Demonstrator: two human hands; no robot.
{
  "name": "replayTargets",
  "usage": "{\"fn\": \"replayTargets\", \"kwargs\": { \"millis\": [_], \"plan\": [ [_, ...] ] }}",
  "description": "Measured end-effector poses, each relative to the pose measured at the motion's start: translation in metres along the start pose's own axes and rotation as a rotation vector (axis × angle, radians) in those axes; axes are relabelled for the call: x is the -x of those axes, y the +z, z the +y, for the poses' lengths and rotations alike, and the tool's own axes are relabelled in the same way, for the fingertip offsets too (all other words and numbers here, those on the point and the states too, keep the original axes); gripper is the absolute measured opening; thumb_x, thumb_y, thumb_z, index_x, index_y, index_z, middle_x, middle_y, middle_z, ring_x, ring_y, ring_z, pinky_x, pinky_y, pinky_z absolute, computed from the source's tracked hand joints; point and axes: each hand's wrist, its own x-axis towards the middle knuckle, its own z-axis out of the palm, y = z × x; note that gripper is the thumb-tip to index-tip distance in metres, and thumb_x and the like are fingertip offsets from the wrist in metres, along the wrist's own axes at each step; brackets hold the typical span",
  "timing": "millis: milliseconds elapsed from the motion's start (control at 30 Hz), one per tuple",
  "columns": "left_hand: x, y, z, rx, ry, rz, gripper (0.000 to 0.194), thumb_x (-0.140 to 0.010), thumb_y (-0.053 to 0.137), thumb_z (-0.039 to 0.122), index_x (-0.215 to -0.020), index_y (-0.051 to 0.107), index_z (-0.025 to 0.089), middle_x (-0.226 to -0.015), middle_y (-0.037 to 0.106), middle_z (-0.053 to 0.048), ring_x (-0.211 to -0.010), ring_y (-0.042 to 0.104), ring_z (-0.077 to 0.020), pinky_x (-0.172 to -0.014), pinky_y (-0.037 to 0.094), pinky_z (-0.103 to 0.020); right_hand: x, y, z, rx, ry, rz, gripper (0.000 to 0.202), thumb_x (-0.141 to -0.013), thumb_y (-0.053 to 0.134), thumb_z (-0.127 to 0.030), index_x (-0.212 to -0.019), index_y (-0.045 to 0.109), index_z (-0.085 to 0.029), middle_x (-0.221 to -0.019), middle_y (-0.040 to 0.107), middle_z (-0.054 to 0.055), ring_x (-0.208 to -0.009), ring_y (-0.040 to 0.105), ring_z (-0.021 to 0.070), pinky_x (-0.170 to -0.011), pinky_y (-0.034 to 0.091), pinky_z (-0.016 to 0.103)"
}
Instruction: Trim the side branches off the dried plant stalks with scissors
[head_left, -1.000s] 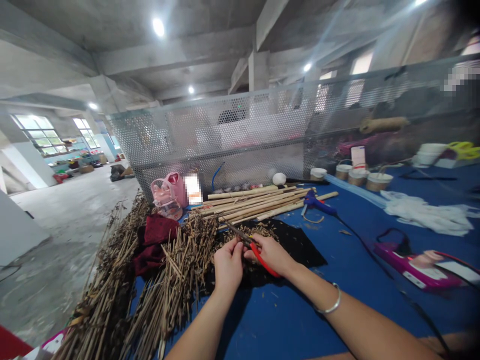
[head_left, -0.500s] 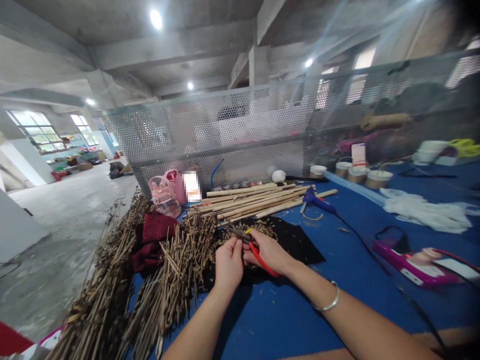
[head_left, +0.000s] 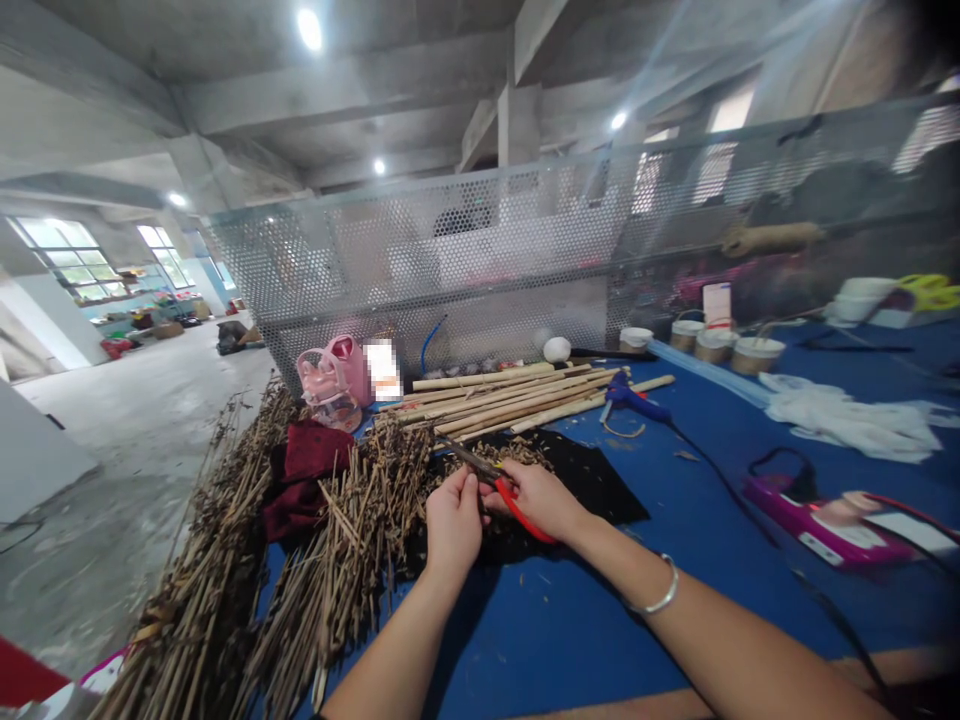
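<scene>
Over the black cloth: red-handled scissors gripped in the right hand.
The left hand has thumb and fingers pressed together beside the scissors, anything pinched too small to tell. Left of the cloth lie dried stems; beyond it, pale sticks; beyond its right end, a blue glue gun.

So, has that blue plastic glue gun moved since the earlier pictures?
No, the glue gun keeps its place relative to the grey perforated metal screen; only the view shifts.
</scene>
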Motion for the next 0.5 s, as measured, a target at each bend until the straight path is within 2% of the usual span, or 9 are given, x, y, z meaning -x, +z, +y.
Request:
{"fn": "replayTargets", "kwargs": {
  "millis": [100,267,400,500],
  "plan": [
    [-0.0015,0.0000,-0.0018,0.051,-0.009,0.024,0.030,-0.078,0.049,0.039,-0.087,0.061,0.014,-0.066,0.060,-0.003,-0.048,0.052,-0.0094,-0.044,0.044,-0.018,-0.0002,-0.0015,0.0005,0.026,-0.017,-0.012,0.029,-0.073,0.055,-0.048,-0.070,0.049,-0.020,-0.064,0.058,0.000,-0.055,0.051,0.0119,-0.050,0.031,0.021],
    [-0.0010,0.0021,-0.0008,0.050,0.012,-0.027,0.028,-0.078,0.047,0.038,-0.072,0.058,0.013,-0.061,0.061,-0.003,-0.045,0.050,-0.0093,-0.042,0.042,-0.019,0.0020,-0.0014,0.0029,0.025,-0.095,-0.026,0.031,-0.069,0.061,-0.044,-0.085,0.048,-0.021,-0.078,0.060,0.001,-0.067,0.055,0.0144,-0.057,0.034,0.022],
    [0.0012,0.0034,0.0011,0.009,0.037,-0.029,0.028,-0.079,0.046,0.036,-0.071,0.059,0.013,-0.060,0.062,-0.004,-0.044,0.050,-0.0099,-0.043,0.041,-0.019,0.0033,-0.0007,0.0014,0.014,-0.131,0.020,0.031,-0.067,0.062,-0.042,-0.082,0.046,-0.020,-0.082,0.058,0.003,-0.071,0.053,0.0146,-0.060,0.035,0.023],
    [0.0018,0.0026,0.0020,-0.040,0.084,-0.018,0.030,-0.080,0.046,0.037,-0.067,0.059,0.014,-0.060,0.062,-0.004,-0.048,0.053,-0.0113,-0.047,0.042,-0.020,0.0037,-0.0008,-0.0009,-0.009,-0.086,0.006,0.030,-0.068,0.061,-0.044,-0.079,0.045,-0.020,-0.077,0.059,0.001,-0.065,0.053,0.0135,-0.056,0.033,0.022]
  ]
}}
